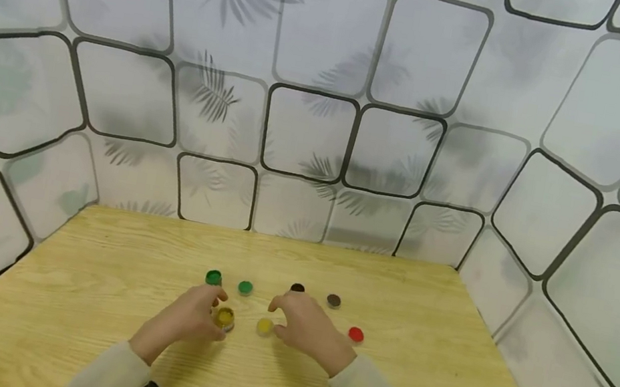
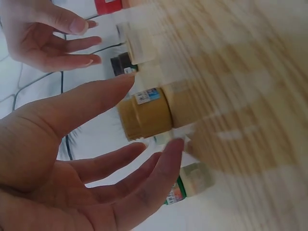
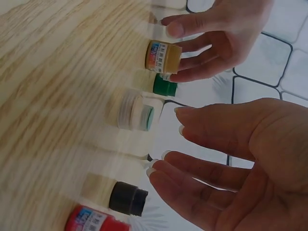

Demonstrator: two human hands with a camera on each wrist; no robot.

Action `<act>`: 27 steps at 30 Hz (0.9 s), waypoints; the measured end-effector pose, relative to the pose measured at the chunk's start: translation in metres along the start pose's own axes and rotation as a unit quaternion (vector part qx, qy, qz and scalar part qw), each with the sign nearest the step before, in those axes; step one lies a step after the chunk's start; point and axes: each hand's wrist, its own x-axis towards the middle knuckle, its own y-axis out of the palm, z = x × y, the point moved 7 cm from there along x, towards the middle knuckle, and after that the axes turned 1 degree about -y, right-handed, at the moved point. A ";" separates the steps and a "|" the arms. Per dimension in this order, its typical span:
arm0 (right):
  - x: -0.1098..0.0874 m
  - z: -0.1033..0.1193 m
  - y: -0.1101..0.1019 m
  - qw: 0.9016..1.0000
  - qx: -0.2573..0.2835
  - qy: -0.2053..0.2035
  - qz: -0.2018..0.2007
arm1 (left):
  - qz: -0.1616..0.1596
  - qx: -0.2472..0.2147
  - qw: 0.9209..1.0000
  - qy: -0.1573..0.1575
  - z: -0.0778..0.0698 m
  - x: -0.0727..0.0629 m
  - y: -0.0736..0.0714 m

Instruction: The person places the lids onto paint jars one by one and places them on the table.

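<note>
Around the yellow jar, L hand w/ thumb & fingers spread; can't tell if touching. Just R of jar: yellow lid, R hand beside it, thumb & fingers apart. Behind jar: green jar slightly L, green lid slightly R. Farther R of jar: black jar, dark lid, red jar.

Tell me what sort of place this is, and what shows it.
Probably an indoor tabletop workspace, perhaps a staged one: a wood-grain table stands before a patterned wall covering that wraps round three sides, with small coloured containers, including a yellow jar, on top.
</note>
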 end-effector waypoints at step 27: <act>0.017 0.002 0.019 0.999 0.000 0.011 0.051 | -0.012 -0.005 1.000 0.018 0.004 0.013 0.006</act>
